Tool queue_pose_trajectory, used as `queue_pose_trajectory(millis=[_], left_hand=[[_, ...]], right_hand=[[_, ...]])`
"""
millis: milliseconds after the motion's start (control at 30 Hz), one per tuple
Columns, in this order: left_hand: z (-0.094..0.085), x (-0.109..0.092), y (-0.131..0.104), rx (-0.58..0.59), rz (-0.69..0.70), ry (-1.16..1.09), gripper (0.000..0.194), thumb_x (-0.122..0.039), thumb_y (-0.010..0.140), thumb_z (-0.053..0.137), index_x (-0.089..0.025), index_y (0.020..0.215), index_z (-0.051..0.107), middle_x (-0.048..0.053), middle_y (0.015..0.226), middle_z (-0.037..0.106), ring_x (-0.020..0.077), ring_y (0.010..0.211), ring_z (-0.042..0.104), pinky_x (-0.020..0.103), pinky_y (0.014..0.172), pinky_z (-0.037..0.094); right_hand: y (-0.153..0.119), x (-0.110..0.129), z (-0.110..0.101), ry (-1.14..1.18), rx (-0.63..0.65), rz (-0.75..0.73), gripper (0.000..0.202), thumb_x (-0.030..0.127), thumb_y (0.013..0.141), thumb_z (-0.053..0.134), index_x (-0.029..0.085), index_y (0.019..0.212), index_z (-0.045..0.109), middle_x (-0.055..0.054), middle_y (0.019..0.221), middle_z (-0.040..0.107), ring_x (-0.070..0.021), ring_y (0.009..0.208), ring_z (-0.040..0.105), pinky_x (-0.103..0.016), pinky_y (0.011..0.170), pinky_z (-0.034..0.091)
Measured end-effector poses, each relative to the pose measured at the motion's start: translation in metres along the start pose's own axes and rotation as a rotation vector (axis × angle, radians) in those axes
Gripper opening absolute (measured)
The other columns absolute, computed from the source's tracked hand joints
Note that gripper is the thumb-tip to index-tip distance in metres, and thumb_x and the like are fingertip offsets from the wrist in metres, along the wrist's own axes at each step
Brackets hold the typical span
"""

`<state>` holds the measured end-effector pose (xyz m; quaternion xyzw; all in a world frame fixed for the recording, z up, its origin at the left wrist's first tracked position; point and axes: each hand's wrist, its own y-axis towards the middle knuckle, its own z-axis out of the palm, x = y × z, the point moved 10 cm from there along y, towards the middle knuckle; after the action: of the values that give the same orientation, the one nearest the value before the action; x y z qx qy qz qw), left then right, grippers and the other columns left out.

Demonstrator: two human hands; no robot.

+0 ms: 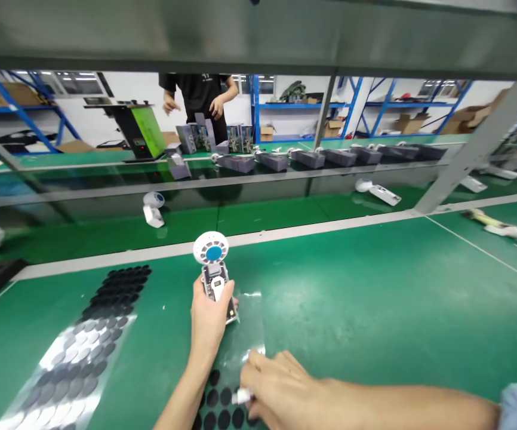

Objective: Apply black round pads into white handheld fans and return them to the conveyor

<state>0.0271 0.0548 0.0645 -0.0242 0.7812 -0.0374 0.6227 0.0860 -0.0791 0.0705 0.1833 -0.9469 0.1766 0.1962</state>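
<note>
My left hand (209,313) is wrapped round a white device (215,276) with a round, slotted head and a blue centre, its inner parts showing in the open body. Lower and to the right, my right hand (280,382) has its fingers closed on a small white connector (242,396). Beneath the right hand lies a clear sheet with round black pads (212,398). A second sheet of round black pads (74,361) is spread on the green bench (352,298) at the left.
White devices (153,209) (377,192) lie on the green strip behind the bench edge. Grey boxes (305,158) line the far bench, where a person (202,98) stands. A metal post (477,137) rises at the right; a shelf beam (258,36) crosses overhead.
</note>
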Motion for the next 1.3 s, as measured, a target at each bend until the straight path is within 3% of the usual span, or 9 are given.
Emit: queue_pose_trajectory(millis=[100,267,367,467,667,800,867,1067,1300], left_hand=[[-0.001,-0.001,-0.002,0.006,-0.025,-0.024,0.052,-0.035,0.068,0.064,-0.017,0.111,0.042,-0.002,0.061,0.059,0.0164,0.048,0.059,0.027,0.048,0.049],[0.01,-0.007,-0.013,0.094,-0.002,-0.086,0.043,-0.031,0.068,0.063,-0.017,0.104,0.044,-0.002,0.067,0.059,0.0142,0.05,0.058,0.025,0.05,0.048],[0.029,-0.012,-0.029,0.216,0.024,-0.082,0.033,-0.024,0.07,0.06,-0.018,0.099,0.046,-0.001,0.07,0.059,0.0132,0.053,0.058,0.024,0.053,0.047],[0.048,-0.011,-0.048,0.338,0.021,-0.069,0.031,-0.018,0.072,0.055,-0.019,0.101,0.045,-0.003,0.067,0.057,0.012,0.05,0.056,0.023,0.052,0.046],[0.062,-0.004,-0.059,0.448,-0.018,-0.107,0.039,-0.013,0.069,0.052,-0.019,0.107,0.041,-0.003,0.069,0.056,0.0114,0.051,0.056,0.023,0.053,0.048],[0.062,-0.001,-0.053,0.448,-0.044,-0.202,0.044,-0.017,0.072,0.051,-0.019,0.114,0.035,-0.001,0.076,0.056,0.0121,0.054,0.058,0.026,0.054,0.05],[0.059,-0.003,-0.051,0.439,-0.018,-0.185,0.048,-0.014,0.071,0.051,-0.019,0.116,0.035,0.001,0.083,0.057,0.0121,0.058,0.058,0.026,0.058,0.05],[0.057,-0.007,-0.054,0.447,0.008,-0.179,0.052,-0.01,0.068,0.05,-0.019,0.118,0.036,0.005,0.099,0.057,0.0143,0.07,0.06,0.026,0.063,0.05],[0.058,-0.005,-0.052,0.447,0.033,-0.151,0.055,-0.011,0.069,0.05,-0.022,0.121,0.035,0.004,0.103,0.057,0.0148,0.081,0.058,0.026,0.072,0.047]], right_hand=[[-0.006,0.0,-0.01,0.201,-0.061,-0.042,0.009,0.014,0.077,0.062,0.018,0.081,0.055,-0.002,0.086,0.063,-0.0171,0.068,0.057,-0.024,0.057,0.039],[-0.022,-0.032,-0.083,0.589,-0.494,-0.129,0.023,-0.002,0.071,0.046,0.02,0.075,0.053,0.003,0.072,0.057,-0.014,0.068,0.053,-0.024,0.062,0.038],[-0.017,-0.044,-0.119,0.625,-0.614,-0.222,0.02,0.004,0.075,0.043,0.022,0.077,0.052,0.002,0.073,0.054,-0.0149,0.066,0.05,-0.026,0.06,0.037],[0.001,-0.064,-0.139,0.745,-0.687,-0.23,0.009,0.017,0.079,0.049,0.022,0.072,0.053,0.003,0.068,0.051,-0.0149,0.062,0.048,-0.027,0.06,0.036],[0.036,-0.107,-0.13,1.003,-0.631,-0.116,0.013,0.033,0.075,0.051,0.02,0.076,0.05,0.006,0.051,0.049,-0.0141,0.052,0.046,-0.028,0.056,0.037],[0.032,-0.092,-0.118,1.029,-0.473,-0.131,0.011,0.03,0.075,0.054,0.02,0.073,0.052,0.004,0.057,0.051,-0.0141,0.057,0.048,-0.027,0.058,0.038],[0.026,-0.077,-0.113,0.931,-0.419,-0.15,0.009,0.026,0.077,0.051,0.02,0.07,0.052,0.004,0.06,0.049,-0.0142,0.059,0.046,-0.027,0.059,0.037],[0.016,-0.047,-0.109,0.415,-0.436,-0.186,0.017,0.013,0.086,0.038,0.022,0.075,0.048,-0.001,0.076,0.053,-0.0178,0.068,0.048,-0.029,0.061,0.036],[0.018,-0.046,-0.105,0.266,-0.424,-0.163,0.018,0.012,0.088,0.036,0.022,0.074,0.042,-0.001,0.074,0.053,-0.0185,0.064,0.049,-0.03,0.058,0.036]])
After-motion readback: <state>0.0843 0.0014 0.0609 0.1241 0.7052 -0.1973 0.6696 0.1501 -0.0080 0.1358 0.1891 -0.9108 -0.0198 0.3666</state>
